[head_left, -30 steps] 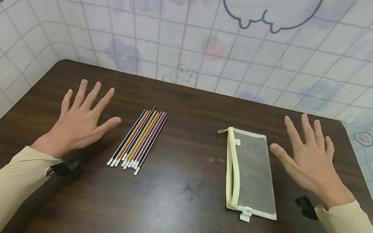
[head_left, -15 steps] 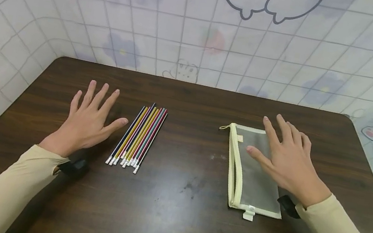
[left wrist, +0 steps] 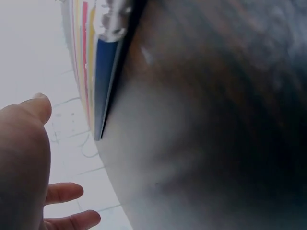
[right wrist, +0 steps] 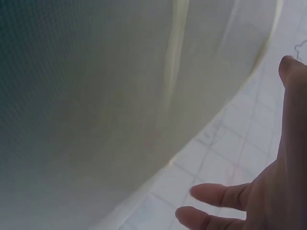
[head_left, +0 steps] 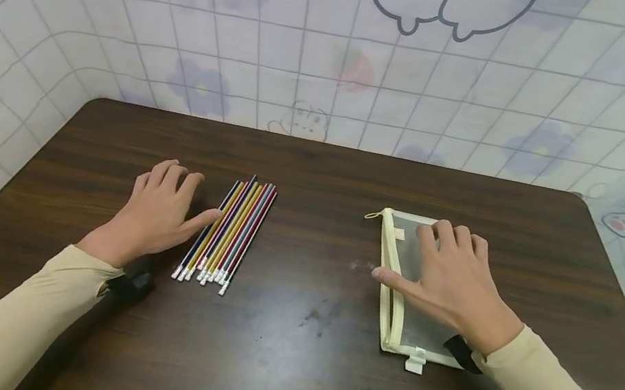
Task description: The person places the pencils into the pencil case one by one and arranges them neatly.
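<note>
Several pencils [head_left: 234, 230] with white ends lie side by side on the dark wooden table, coloured navy, yellow, red and green. Beside them on the left is my left hand [head_left: 151, 219], fingers bent a little and thumb overlapping the nearest pencils in the head view. In the left wrist view a navy pencil [left wrist: 106, 67] shows below the thumb. My right hand [head_left: 456, 283] hovers over a mesh zip pouch [head_left: 419, 339] with cream edging, its thumb across the zip side. The right wrist view shows the mesh pouch [right wrist: 96, 120] with that hand's fingers apart from it.
The dark wooden table [head_left: 281, 371] extends between and in front of the hands. Its rounded far edge meets a white grid-patterned curtain [head_left: 325, 51] that also hangs along both sides. A white tag [head_left: 414, 365] sticks out from the pouch's near end.
My right hand has moved left from beside the pouch to over it. The left hand has come right, up to the pencils. Fingers of both hands have gone from spread to slightly bent.
</note>
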### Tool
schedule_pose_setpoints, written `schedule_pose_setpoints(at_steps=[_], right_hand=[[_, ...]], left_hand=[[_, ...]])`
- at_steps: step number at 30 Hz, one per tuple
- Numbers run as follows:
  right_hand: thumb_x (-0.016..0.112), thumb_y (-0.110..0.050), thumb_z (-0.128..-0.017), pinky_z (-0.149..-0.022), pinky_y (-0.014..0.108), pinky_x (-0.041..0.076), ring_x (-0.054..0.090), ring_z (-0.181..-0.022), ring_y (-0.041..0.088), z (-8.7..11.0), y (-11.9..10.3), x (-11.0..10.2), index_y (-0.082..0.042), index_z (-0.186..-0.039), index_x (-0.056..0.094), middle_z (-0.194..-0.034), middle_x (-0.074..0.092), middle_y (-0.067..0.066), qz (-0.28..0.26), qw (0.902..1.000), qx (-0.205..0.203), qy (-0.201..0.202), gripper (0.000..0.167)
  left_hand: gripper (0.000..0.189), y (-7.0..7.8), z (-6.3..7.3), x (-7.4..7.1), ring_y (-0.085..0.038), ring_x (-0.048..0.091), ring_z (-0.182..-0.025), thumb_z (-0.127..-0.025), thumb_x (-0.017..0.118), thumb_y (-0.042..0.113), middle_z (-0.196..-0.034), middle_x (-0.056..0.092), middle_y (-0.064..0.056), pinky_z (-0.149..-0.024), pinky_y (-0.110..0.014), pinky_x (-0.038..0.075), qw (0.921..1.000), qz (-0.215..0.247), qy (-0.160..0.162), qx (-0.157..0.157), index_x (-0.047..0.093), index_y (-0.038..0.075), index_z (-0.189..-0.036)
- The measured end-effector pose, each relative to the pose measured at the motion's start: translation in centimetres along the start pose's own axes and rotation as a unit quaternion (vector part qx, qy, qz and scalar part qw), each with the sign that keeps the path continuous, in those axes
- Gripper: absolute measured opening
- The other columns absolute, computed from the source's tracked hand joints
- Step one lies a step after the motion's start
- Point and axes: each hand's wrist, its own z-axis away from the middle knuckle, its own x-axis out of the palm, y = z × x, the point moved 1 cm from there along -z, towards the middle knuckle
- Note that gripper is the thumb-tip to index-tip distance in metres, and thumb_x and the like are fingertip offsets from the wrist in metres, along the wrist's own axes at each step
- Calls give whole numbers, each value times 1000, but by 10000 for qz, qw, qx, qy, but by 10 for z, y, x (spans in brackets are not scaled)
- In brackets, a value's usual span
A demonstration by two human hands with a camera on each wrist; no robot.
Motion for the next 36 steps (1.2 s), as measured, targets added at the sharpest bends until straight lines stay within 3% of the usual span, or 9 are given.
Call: schedule_pose_setpoints(at_steps=[5,16,23,28,32,36], right_hand=[[51,-89,-83,-86,49,39,45,-89,30,0,-6,3,-10,-90,47,-91,48,7,43,10000,-22,32,80],[51,-81,-89,-77,42,35,44,-84,27,-2,-13,8,-12,-79,45,-79,47,5,209,9995,-100,-210,71],[55,-75,-90,-76,44,35,46,-82,28,-1,-14,15,-11,-80,49,-78,49,4,151,9991,-51,-405,64],[56,-73,-90,-67,41,34,49,-82,28,-1,-14,18,-10,-84,55,-80,54,5,104,9983,54,-563,63],[56,-70,-92,-67,45,41,57,-90,33,-2,-15,19,-5,-96,62,-91,63,10,108,9976,64,-675,66],[55,-62,-94,-68,50,47,59,-95,35,-3,-15,21,-3,-102,62,-100,68,13,77,9975,31,-705,60]], left_hand=[[77,1,-1,2,-48,35,-136,-102,50,64,-140,45,-29,-108,-70,34,9998,-180,-51,91,47,-3,-141],[75,3,-2,4,-46,32,-139,-103,46,64,-141,44,-27,-109,-69,32,9987,-274,-371,199,49,-1,-142],[63,4,-3,7,-47,38,-133,-105,47,59,-136,48,-26,-103,-66,37,9973,-379,-541,330,55,0,-128],[50,3,-3,10,-44,44,-120,-105,51,54,-121,52,-23,-87,-55,42,9960,-384,-601,542,56,4,-111],[43,2,-3,11,-37,45,-105,-107,51,49,-104,53,-17,-76,-43,36,9960,-297,-560,633,54,6,-99],[41,3,-5,12,-33,45,-97,-108,49,45,-100,55,-14,-73,-38,32,9963,-109,-623,578,55,6,-101]])
